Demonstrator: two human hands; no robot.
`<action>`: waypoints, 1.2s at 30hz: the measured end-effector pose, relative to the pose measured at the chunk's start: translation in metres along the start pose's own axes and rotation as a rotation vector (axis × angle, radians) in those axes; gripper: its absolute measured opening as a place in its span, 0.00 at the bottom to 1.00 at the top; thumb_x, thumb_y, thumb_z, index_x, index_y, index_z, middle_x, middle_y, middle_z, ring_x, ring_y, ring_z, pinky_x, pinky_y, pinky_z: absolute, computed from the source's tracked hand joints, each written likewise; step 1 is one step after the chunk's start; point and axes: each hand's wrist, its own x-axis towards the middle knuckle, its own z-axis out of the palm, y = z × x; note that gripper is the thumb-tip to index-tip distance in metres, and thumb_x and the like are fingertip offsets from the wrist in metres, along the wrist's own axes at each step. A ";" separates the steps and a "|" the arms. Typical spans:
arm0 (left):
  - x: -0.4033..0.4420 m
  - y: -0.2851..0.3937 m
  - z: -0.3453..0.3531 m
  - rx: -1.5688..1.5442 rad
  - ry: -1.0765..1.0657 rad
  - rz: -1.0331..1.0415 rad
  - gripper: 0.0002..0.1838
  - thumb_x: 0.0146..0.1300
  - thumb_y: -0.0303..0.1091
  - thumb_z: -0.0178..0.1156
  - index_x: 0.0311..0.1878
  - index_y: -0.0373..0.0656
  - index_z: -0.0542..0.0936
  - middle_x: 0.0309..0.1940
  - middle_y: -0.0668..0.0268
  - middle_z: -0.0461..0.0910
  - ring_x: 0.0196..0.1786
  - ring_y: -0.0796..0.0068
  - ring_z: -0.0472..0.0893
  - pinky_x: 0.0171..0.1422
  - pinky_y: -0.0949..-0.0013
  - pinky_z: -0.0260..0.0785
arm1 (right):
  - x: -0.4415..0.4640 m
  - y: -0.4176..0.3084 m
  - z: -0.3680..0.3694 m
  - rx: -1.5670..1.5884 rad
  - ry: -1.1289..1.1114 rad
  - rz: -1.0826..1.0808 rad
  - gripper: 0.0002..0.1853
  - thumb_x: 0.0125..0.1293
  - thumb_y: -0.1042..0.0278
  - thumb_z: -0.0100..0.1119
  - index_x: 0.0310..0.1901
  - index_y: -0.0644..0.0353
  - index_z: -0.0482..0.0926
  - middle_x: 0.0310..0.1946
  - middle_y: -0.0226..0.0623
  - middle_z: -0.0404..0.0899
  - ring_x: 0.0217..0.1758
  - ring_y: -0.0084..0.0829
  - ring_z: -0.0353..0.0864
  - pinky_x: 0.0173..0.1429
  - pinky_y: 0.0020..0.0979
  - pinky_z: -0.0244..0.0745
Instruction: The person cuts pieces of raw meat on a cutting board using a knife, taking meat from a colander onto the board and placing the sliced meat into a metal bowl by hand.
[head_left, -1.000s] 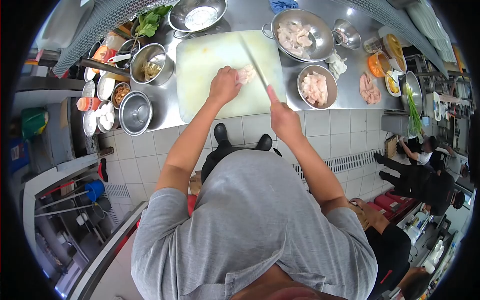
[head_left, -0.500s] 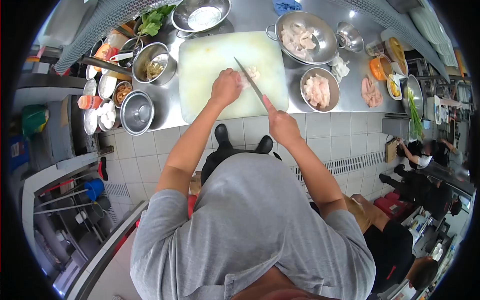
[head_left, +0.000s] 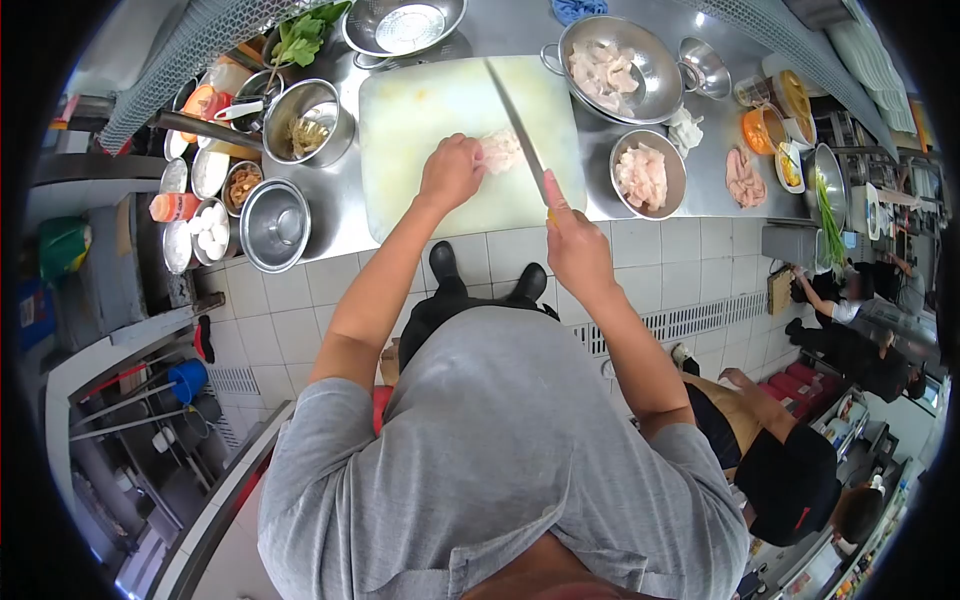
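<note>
- Hands, head view: they stand apart over the near part of the bench (head_left: 330, 228), each with its own charge. The right hand (head_left: 580, 252) is closed on the knife (head_left: 516, 115), index finger stretched along the blade. The left hand (head_left: 450, 175) lies with bent fingers at the left end of the pale meat (head_left: 502, 152); from where one stands, how firmly it presses or pinches cannot be told.
- Change, same view: half a second ago the blade lay slanted across the meat; now it stands to the right, its tip pointing toward the far edge of the cutting board (head_left: 410, 105). The left hand has kept its post at the meat.
- Meaning, a judgement: the blade appears to be between strokes, with the cutting unfinished and the left hand steadying the piece.
- Position of the meat: on the cutting board, right of its middle, between the left fingertips and the blade. Separate slices are too small to make out.
- Surroundings: just right of the board, a steel bowl (head_left: 679, 188) holds pale chunks; behind it, a colander (head_left: 656, 75) holds more. Farther right, another pink piece (head_left: 744, 178) rests directly on the bench.
</note>
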 end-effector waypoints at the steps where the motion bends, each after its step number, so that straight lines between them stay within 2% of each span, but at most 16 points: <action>1: -0.001 -0.002 -0.002 -0.006 -0.008 0.001 0.10 0.60 0.29 0.73 0.42 0.41 0.85 0.46 0.58 0.83 0.55 0.50 0.83 0.59 0.52 0.79 | -0.001 -0.007 0.002 0.067 0.094 -0.029 0.50 0.59 0.83 0.58 0.85 0.47 0.60 0.27 0.49 0.81 0.27 0.52 0.85 0.35 0.50 0.82; 2: -0.003 -0.005 0.000 -0.001 -0.015 0.011 0.09 0.60 0.29 0.73 0.42 0.41 0.85 0.46 0.58 0.83 0.55 0.50 0.83 0.59 0.52 0.79 | -0.003 -0.012 0.004 0.134 0.187 -0.054 0.50 0.58 0.83 0.58 0.85 0.46 0.60 0.27 0.49 0.81 0.27 0.52 0.85 0.36 0.50 0.82; 5: 0.001 -0.009 0.001 0.010 -0.033 0.052 0.09 0.60 0.29 0.72 0.42 0.41 0.85 0.46 0.58 0.84 0.54 0.51 0.83 0.58 0.52 0.79 | -0.010 0.018 0.045 -0.133 -0.172 0.026 0.48 0.61 0.83 0.59 0.85 0.45 0.60 0.27 0.48 0.81 0.28 0.52 0.84 0.36 0.51 0.81; 8: -0.005 -0.013 -0.001 0.008 -0.053 0.062 0.08 0.61 0.29 0.72 0.42 0.41 0.85 0.46 0.58 0.84 0.54 0.51 0.83 0.58 0.52 0.79 | -0.001 0.000 0.021 -0.100 -0.180 0.066 0.48 0.63 0.82 0.59 0.86 0.44 0.59 0.28 0.48 0.81 0.29 0.52 0.85 0.37 0.51 0.82; 11: -0.002 -0.016 -0.002 -0.008 -0.041 0.077 0.08 0.61 0.29 0.72 0.43 0.41 0.85 0.46 0.58 0.84 0.55 0.51 0.83 0.59 0.52 0.79 | 0.000 -0.034 -0.002 0.031 0.035 0.066 0.44 0.69 0.78 0.61 0.85 0.47 0.60 0.30 0.50 0.84 0.32 0.53 0.86 0.41 0.51 0.82; 12: -0.004 -0.017 -0.003 -0.007 -0.040 0.078 0.08 0.61 0.29 0.72 0.43 0.41 0.85 0.45 0.58 0.84 0.55 0.51 0.83 0.59 0.52 0.79 | -0.003 -0.040 -0.003 0.091 0.132 0.027 0.44 0.68 0.78 0.59 0.85 0.45 0.60 0.29 0.50 0.84 0.32 0.53 0.86 0.40 0.51 0.82; 15: -0.018 -0.015 -0.007 -0.005 -0.014 0.059 0.08 0.61 0.29 0.72 0.43 0.42 0.85 0.45 0.58 0.84 0.55 0.51 0.83 0.58 0.52 0.79 | -0.014 -0.012 0.036 -0.171 -0.248 0.081 0.44 0.68 0.80 0.57 0.86 0.46 0.59 0.30 0.51 0.84 0.32 0.54 0.86 0.40 0.51 0.82; 16: -0.021 -0.013 -0.010 -0.001 0.001 0.053 0.08 0.61 0.29 0.72 0.43 0.42 0.85 0.45 0.58 0.84 0.54 0.51 0.83 0.58 0.52 0.79 | -0.014 -0.008 0.041 -0.186 -0.296 0.116 0.45 0.67 0.81 0.56 0.86 0.45 0.57 0.30 0.51 0.85 0.33 0.54 0.86 0.41 0.53 0.82; 19: -0.046 -0.015 -0.019 -0.011 0.108 0.066 0.08 0.62 0.29 0.72 0.43 0.42 0.85 0.45 0.58 0.85 0.54 0.51 0.84 0.57 0.53 0.78 | -0.013 -0.001 0.027 -0.109 -0.165 -0.005 0.50 0.60 0.83 0.57 0.86 0.48 0.57 0.29 0.55 0.83 0.26 0.53 0.84 0.34 0.52 0.82; 22: -0.078 -0.013 -0.034 -0.028 0.106 -0.034 0.09 0.61 0.30 0.73 0.42 0.42 0.85 0.45 0.58 0.84 0.53 0.52 0.84 0.58 0.53 0.78 | -0.015 -0.020 -0.004 0.004 0.042 -0.071 0.49 0.61 0.83 0.56 0.86 0.51 0.57 0.29 0.55 0.83 0.26 0.54 0.84 0.33 0.53 0.81; 25: -0.115 -0.007 -0.042 -0.015 0.187 -0.077 0.10 0.61 0.31 0.74 0.43 0.41 0.85 0.43 0.59 0.85 0.46 0.55 0.85 0.52 0.57 0.78 | -0.025 0.000 0.014 0.098 0.118 -0.141 0.48 0.61 0.83 0.56 0.86 0.51 0.58 0.28 0.53 0.82 0.26 0.54 0.84 0.35 0.54 0.81; 28: -0.155 -0.002 -0.039 -0.012 0.242 -0.086 0.10 0.61 0.31 0.74 0.43 0.41 0.84 0.42 0.59 0.85 0.42 0.59 0.85 0.48 0.59 0.78 | -0.023 0.030 0.034 -0.136 -0.246 -0.081 0.48 0.61 0.84 0.56 0.86 0.50 0.58 0.25 0.50 0.80 0.27 0.54 0.84 0.36 0.55 0.81; 31: -0.189 0.003 -0.041 -0.038 0.271 -0.126 0.11 0.61 0.30 0.75 0.43 0.40 0.84 0.41 0.59 0.85 0.41 0.61 0.85 0.48 0.60 0.78 | -0.020 0.019 0.008 -0.048 -0.170 -0.082 0.42 0.73 0.76 0.58 0.86 0.45 0.57 0.32 0.54 0.84 0.35 0.57 0.85 0.42 0.54 0.81; 32: -0.195 0.004 -0.042 -0.055 0.287 -0.133 0.11 0.61 0.30 0.75 0.43 0.40 0.84 0.40 0.59 0.86 0.41 0.61 0.85 0.48 0.60 0.78 | -0.022 0.009 -0.002 -0.032 -0.110 -0.070 0.42 0.73 0.76 0.57 0.86 0.45 0.57 0.32 0.55 0.85 0.34 0.58 0.85 0.42 0.55 0.80; 35: -0.214 0.008 -0.048 -0.072 0.282 -0.162 0.11 0.61 0.30 0.75 0.43 0.40 0.85 0.40 0.59 0.86 0.41 0.63 0.85 0.48 0.61 0.79 | -0.032 0.008 0.005 0.040 0.048 -0.133 0.48 0.62 0.83 0.56 0.86 0.50 0.57 0.28 0.52 0.82 0.31 0.55 0.86 0.40 0.54 0.82; 36: -0.219 0.010 -0.048 -0.074 0.286 -0.166 0.11 0.61 0.30 0.75 0.43 0.40 0.85 0.40 0.60 0.86 0.41 0.63 0.85 0.48 0.61 0.79 | -0.035 0.017 0.015 -0.031 -0.044 -0.133 0.47 0.63 0.82 0.56 0.86 0.49 0.57 0.28 0.51 0.82 0.31 0.54 0.86 0.39 0.54 0.82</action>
